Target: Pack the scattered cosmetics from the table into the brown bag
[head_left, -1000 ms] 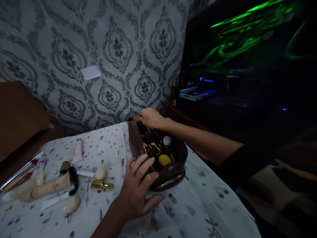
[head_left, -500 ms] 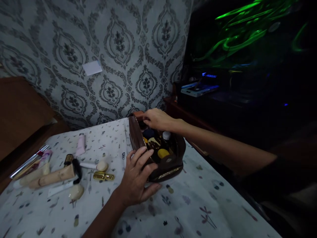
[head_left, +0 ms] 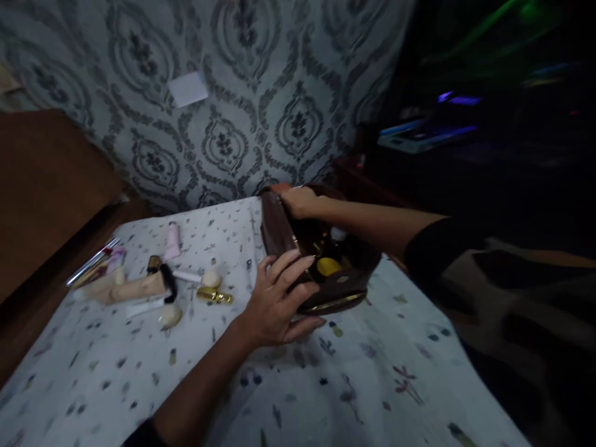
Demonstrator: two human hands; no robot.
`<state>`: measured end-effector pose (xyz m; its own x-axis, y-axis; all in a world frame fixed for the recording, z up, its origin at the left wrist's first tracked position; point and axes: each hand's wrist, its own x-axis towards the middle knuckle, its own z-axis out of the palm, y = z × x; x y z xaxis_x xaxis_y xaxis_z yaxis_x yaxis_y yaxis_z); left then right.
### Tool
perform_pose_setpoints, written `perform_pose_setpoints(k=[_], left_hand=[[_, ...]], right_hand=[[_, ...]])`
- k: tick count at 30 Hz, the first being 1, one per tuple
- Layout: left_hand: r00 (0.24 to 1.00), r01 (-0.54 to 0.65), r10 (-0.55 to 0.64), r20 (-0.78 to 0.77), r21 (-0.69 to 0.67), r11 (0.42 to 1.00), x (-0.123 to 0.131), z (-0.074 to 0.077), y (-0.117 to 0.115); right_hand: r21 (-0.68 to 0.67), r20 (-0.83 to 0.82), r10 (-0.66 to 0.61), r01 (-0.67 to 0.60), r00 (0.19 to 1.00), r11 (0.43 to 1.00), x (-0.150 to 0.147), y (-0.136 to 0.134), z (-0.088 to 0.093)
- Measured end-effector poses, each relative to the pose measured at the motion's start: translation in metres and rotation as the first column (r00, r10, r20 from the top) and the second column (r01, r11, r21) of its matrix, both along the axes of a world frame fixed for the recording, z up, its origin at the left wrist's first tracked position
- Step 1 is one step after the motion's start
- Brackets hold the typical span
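A brown cosmetic bag [head_left: 342,292] stands unzipped on the patterned tablecloth, tilted slightly. My left hand [head_left: 282,298] braces its near left side, fingers spread over the zipped rim and thumb low on the outside. At the far end my right hand [head_left: 300,202] reaches into the opening; its fingertips are hidden by the bag's wall. Within the bag I see a yellow round item [head_left: 329,267] and a pale cap [head_left: 338,234], with other contents dark and blurred. A gold tube [head_left: 215,295], perhaps a lipstick, lies left of my left hand.
Further left lie a beige tube [head_left: 139,288], a pink tube [head_left: 172,241], two cream sponges, one a puff [head_left: 170,316], and several slim sticks [head_left: 93,262]. Patterned wallpaper rises behind the table. A brown panel [head_left: 51,180] borders the left; dark equipment with coloured lights stands right.
My view has shifted, so the table and bag appear further right and higher. My right hand has gone deeper into the bag. My left hand stays at its side.
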<state>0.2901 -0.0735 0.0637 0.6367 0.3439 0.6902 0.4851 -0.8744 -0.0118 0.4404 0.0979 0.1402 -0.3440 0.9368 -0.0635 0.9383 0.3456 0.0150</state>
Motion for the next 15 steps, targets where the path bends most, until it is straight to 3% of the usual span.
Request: perform_pose_setpoints(k=[8,15], left_hand=[[0.995,-0.057,0.055,-0.088,-0.021,0.998,-0.003,-0.001,0.003],[0.975,-0.095,0.074,-0.210,-0.089,0.991,-0.007,0.014,-0.002]], right_hand=[[0.017,-0.038,-0.030,0.030,0.999,0.999,-0.001,0.000,-0.004],[0.033,-0.130,-0.125,0.131,0.984,0.991,-0.007,0.000,-0.005]])
